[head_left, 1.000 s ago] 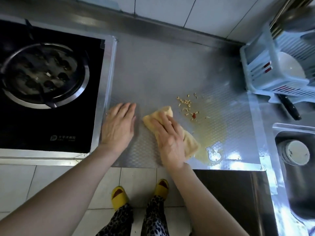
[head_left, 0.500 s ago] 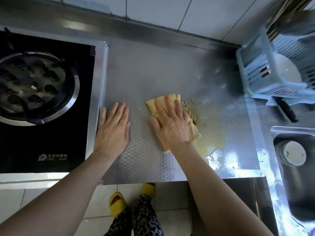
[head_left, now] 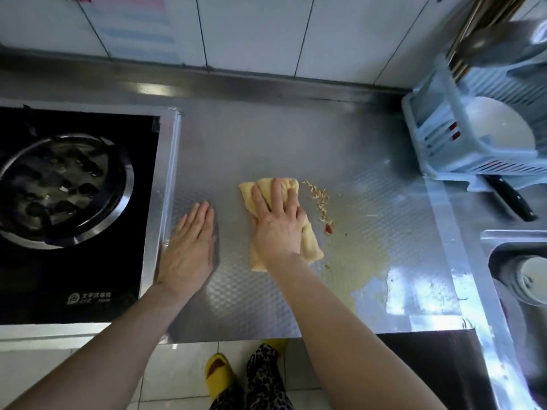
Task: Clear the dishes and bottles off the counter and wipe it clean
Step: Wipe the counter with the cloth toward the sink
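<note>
Cloth (head_left: 278, 220) under right hand (head_left: 278, 229) moved off crumbs (head_left: 319, 199).

A single head-worn wide-angle camera looks steeply down from close above a steel counter (head_left: 266, 137), facing the tiled wall at the far edge. A stove (head_left: 74, 202) fills the left, a sink (head_left: 521, 291) the right, the wearer's feet the near edge.
</note>
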